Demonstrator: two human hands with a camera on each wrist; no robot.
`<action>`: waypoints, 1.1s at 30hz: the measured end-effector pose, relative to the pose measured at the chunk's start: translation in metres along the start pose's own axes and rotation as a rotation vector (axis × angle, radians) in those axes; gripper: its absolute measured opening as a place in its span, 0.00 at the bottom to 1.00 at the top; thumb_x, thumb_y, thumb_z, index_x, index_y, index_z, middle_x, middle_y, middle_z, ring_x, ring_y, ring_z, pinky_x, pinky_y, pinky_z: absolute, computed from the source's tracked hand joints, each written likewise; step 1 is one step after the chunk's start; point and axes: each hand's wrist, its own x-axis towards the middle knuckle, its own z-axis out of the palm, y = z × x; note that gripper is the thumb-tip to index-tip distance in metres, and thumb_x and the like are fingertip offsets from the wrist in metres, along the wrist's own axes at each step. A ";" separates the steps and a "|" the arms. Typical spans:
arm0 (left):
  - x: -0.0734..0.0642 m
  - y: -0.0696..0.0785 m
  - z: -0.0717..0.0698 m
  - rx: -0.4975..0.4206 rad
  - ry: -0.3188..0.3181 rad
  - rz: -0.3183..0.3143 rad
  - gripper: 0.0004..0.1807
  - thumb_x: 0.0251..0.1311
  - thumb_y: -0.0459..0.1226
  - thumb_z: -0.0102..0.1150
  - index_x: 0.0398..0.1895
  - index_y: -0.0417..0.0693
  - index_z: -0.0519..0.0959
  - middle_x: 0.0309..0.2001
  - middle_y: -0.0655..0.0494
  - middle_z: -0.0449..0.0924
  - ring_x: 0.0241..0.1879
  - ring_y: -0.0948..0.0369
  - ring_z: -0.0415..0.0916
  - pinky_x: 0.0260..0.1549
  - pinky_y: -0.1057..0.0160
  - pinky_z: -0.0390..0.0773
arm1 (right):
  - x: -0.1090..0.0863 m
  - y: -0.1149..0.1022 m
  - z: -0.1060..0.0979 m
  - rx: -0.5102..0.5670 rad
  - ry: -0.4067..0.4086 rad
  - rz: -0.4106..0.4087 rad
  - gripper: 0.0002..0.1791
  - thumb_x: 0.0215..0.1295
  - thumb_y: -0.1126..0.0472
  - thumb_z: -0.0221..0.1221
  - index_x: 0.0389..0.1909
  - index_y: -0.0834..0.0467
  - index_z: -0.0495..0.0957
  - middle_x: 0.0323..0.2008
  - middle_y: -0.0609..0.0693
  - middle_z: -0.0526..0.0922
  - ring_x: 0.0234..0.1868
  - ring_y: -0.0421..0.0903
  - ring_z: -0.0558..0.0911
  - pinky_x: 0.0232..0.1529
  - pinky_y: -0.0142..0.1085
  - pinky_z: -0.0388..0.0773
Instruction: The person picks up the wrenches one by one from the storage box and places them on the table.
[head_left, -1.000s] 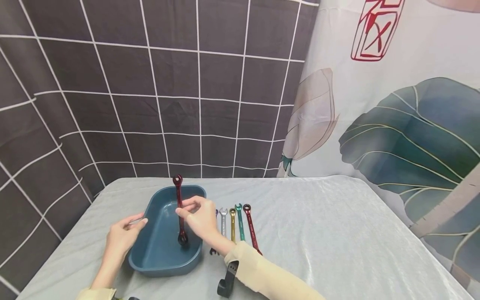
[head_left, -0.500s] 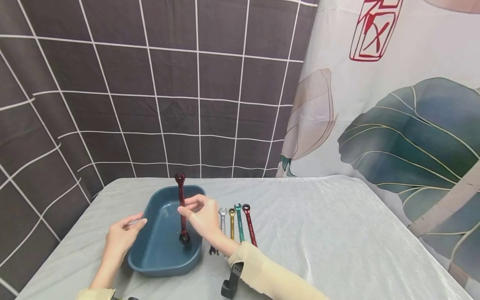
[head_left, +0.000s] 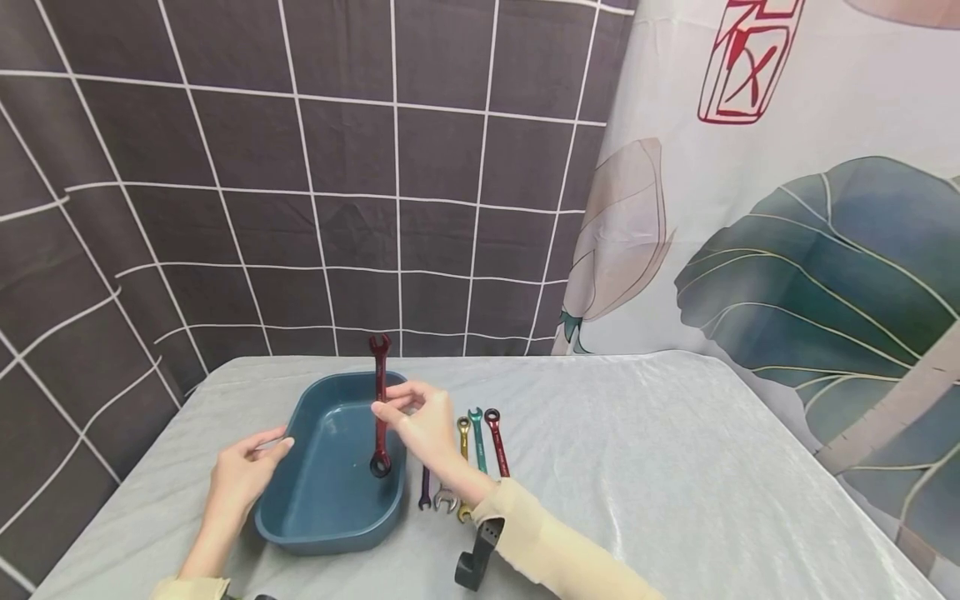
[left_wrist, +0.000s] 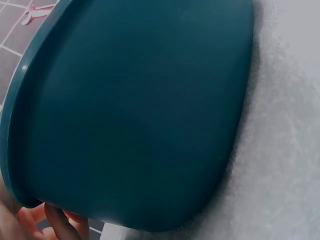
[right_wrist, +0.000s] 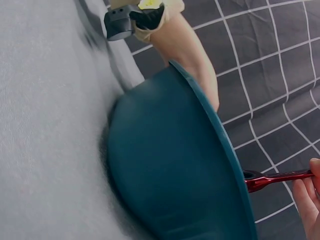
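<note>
My right hand (head_left: 426, 421) pinches a dark red combination wrench (head_left: 381, 367) mid-shank between thumb and fingers. The wrench stands nearly upright, open end up and ring end down, overlapping the right side of a blue basin (head_left: 330, 533) in the head view. From the right wrist, the wrench's lower end (right_wrist: 256, 182) shows at the basin's rim, partly hidden by its wall. My left hand (head_left: 243, 475) grips the basin's left rim; its curled fingers (left_wrist: 60, 220) show at the rim in the left wrist view.
To the basin's right lie several wrenches side by side: purple (head_left: 425, 490), silver (head_left: 446, 500), gold (head_left: 464, 429), green (head_left: 478, 437) and red (head_left: 497, 442). My right forearm partly covers them. A pale cloth (head_left: 637, 467) covers the table, with a dark gridded curtain (head_left: 442, 150) behind.
The right hand has moved right and slightly up with the red wrench, from over the basin's middle toward its right rim. The left hand and the basin have stayed put.
</note>
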 end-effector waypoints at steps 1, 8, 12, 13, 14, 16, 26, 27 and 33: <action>0.000 0.000 0.000 -0.001 0.000 0.000 0.25 0.60 0.45 0.62 0.55 0.38 0.78 0.42 0.39 0.85 0.30 0.72 0.74 0.33 0.67 0.70 | 0.000 -0.002 -0.002 -0.005 0.001 0.002 0.09 0.52 0.74 0.65 0.34 0.73 0.80 0.27 0.68 0.84 0.25 0.52 0.85 0.27 0.25 0.79; -0.001 -0.001 0.000 0.006 0.013 0.005 0.25 0.59 0.45 0.62 0.55 0.39 0.79 0.42 0.39 0.85 0.30 0.72 0.74 0.33 0.67 0.70 | 0.010 0.015 -0.011 0.003 0.019 0.013 0.09 0.53 0.71 0.66 0.36 0.71 0.81 0.29 0.68 0.84 0.29 0.60 0.85 0.29 0.29 0.81; -0.001 -0.001 0.000 0.014 0.009 0.003 0.25 0.59 0.45 0.62 0.55 0.39 0.79 0.44 0.38 0.84 0.31 0.69 0.75 0.33 0.66 0.70 | 0.015 0.028 -0.016 0.045 0.012 0.038 0.11 0.53 0.69 0.67 0.37 0.69 0.82 0.29 0.66 0.85 0.26 0.49 0.85 0.30 0.33 0.82; -0.001 -0.001 0.000 0.018 0.012 0.003 0.25 0.59 0.46 0.62 0.55 0.39 0.79 0.43 0.37 0.84 0.32 0.68 0.76 0.33 0.66 0.69 | 0.015 0.029 -0.017 0.059 0.010 0.046 0.11 0.53 0.69 0.68 0.37 0.69 0.82 0.29 0.66 0.84 0.25 0.46 0.85 0.30 0.34 0.82; -0.001 0.000 0.000 0.022 0.016 0.003 0.25 0.59 0.46 0.62 0.54 0.39 0.79 0.43 0.38 0.84 0.33 0.66 0.76 0.32 0.66 0.69 | 0.015 0.030 -0.018 0.070 0.010 0.052 0.11 0.53 0.68 0.68 0.37 0.69 0.82 0.29 0.66 0.84 0.24 0.42 0.84 0.30 0.35 0.83; -0.001 0.000 0.000 0.029 0.022 0.003 0.25 0.59 0.46 0.62 0.54 0.40 0.79 0.42 0.38 0.84 0.34 0.62 0.78 0.32 0.66 0.69 | 0.016 0.030 -0.021 0.090 0.005 0.064 0.12 0.53 0.67 0.68 0.37 0.69 0.82 0.29 0.66 0.84 0.24 0.39 0.83 0.31 0.36 0.83; 0.000 -0.001 0.001 0.020 0.025 -0.003 0.25 0.59 0.46 0.63 0.54 0.40 0.79 0.40 0.40 0.85 0.31 0.67 0.75 0.32 0.66 0.69 | 0.013 0.026 -0.038 0.069 -0.008 0.097 0.13 0.52 0.68 0.68 0.37 0.71 0.81 0.27 0.62 0.84 0.24 0.39 0.84 0.32 0.37 0.83; 0.001 -0.001 0.001 0.014 0.022 -0.004 0.25 0.59 0.46 0.63 0.54 0.40 0.79 0.40 0.40 0.85 0.31 0.69 0.74 0.33 0.66 0.69 | 0.013 0.025 -0.040 0.068 -0.008 0.104 0.12 0.52 0.68 0.68 0.37 0.71 0.81 0.27 0.61 0.84 0.23 0.39 0.83 0.31 0.37 0.83; 0.001 -0.002 0.001 0.010 0.027 0.002 0.24 0.59 0.46 0.63 0.54 0.40 0.79 0.40 0.40 0.85 0.30 0.70 0.74 0.32 0.67 0.70 | 0.008 0.026 -0.050 0.077 -0.019 0.150 0.13 0.52 0.68 0.67 0.37 0.71 0.80 0.25 0.56 0.85 0.22 0.36 0.82 0.30 0.36 0.83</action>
